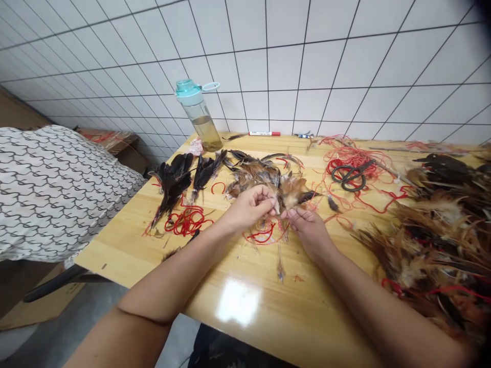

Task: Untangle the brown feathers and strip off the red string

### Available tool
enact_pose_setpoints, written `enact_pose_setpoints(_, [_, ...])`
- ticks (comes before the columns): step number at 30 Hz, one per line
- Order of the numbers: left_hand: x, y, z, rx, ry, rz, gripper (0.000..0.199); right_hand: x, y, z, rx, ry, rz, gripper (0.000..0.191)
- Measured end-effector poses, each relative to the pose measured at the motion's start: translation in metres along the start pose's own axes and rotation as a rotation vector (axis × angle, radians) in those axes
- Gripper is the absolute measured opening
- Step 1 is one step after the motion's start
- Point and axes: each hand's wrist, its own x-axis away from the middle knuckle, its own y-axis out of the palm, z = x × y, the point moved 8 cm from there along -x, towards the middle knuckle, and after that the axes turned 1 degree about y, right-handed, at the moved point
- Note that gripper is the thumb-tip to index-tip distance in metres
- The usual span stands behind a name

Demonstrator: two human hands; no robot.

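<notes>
My left hand is closed, thumb and fingers pinching the lower ends of some brown feathers. Close beside it, my right hand pinches at the base of the same tuft. A pile of brown and dark feathers lies just behind my hands. Beneath them on the wooden table is a loop of red cord. To the left lie two bunches of black feathers and a coil of red cord. The exact grip of the fingertips is too small to make out.
Black-handled scissors rest on tangled red string at the back right. A large heap of feathers covers the right side. A water bottle and a red-and-white marker stand and lie near the tiled wall. Patterned cloth is at left.
</notes>
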Motion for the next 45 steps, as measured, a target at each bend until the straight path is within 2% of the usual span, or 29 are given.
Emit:
enact_pose_setpoints(3, [0.000,0.010,-0.003,-0.018,0.054,0.018,0.013,-0.001,0.004,-0.005,0.001,-0.023,-0.007,0.034])
enact_pose_setpoints(8, [0.002,0.012,-0.007,-0.157,0.167,0.075,0.009,-0.001,0.005,-0.002,-0.017,0.005,-0.014,0.033])
enact_pose_setpoints(12, [0.008,0.012,-0.002,-0.389,0.252,0.137,0.008,-0.002,0.003,0.003,-0.021,0.015,-0.023,0.029])
enact_pose_setpoints(16, [0.009,0.014,0.010,-0.477,0.303,0.116,0.008,-0.002,0.002,0.001,0.010,-0.021,-0.032,0.029])
enact_pose_setpoints(18, [0.009,0.002,0.022,-0.491,0.350,0.158,0.010,-0.001,0.002,0.000,0.026,-0.026,-0.026,0.031])
enact_pose_setpoints(21, [0.011,-0.037,0.045,-0.619,0.397,0.325,0.013,-0.001,-0.001,-0.001,0.015,-0.011,0.006,0.036])
enact_pose_setpoints(22, [0.012,-0.050,0.050,-0.715,0.386,0.347,0.011,-0.001,-0.001,0.000,0.005,0.000,0.013,0.037])
enact_pose_setpoints(23, [0.012,-0.061,0.052,-0.818,0.363,0.336,0.009,-0.001,-0.002,0.000,-0.003,0.011,0.017,0.038])
enact_pose_setpoints(26, [0.013,-0.084,0.041,-1.032,0.252,0.172,0.007,-0.001,-0.003,0.003,-0.015,0.041,0.022,0.040])
enact_pose_setpoints(30, [0.021,-0.098,0.011,-1.110,0.115,0.090,0.015,-0.002,-0.005,0.006,-0.022,0.042,0.018,0.041])
enact_pose_setpoints(33, [0.022,-0.091,-0.004,-1.147,0.087,0.060,0.018,-0.002,-0.004,0.005,-0.011,0.033,-0.001,0.038])
enact_pose_setpoints(38, [0.020,-0.081,-0.009,-1.251,0.080,0.017,0.009,-0.001,-0.006,0.007,-0.026,0.057,0.016,0.038])
enact_pose_setpoints(42, [0.028,-0.065,0.003,-1.035,0.136,-0.190,0.010,-0.001,-0.007,0.010,-0.022,0.041,0.002,0.037])
enact_pose_setpoints(43, [0.029,-0.063,0.009,-0.969,0.168,-0.192,0.011,-0.002,-0.007,0.011,-0.011,0.035,-0.004,0.036])
enact_pose_setpoints(45, [0.029,-0.067,0.020,-0.922,0.235,-0.066,0.013,-0.002,-0.008,0.013,0.012,0.029,-0.012,0.034])
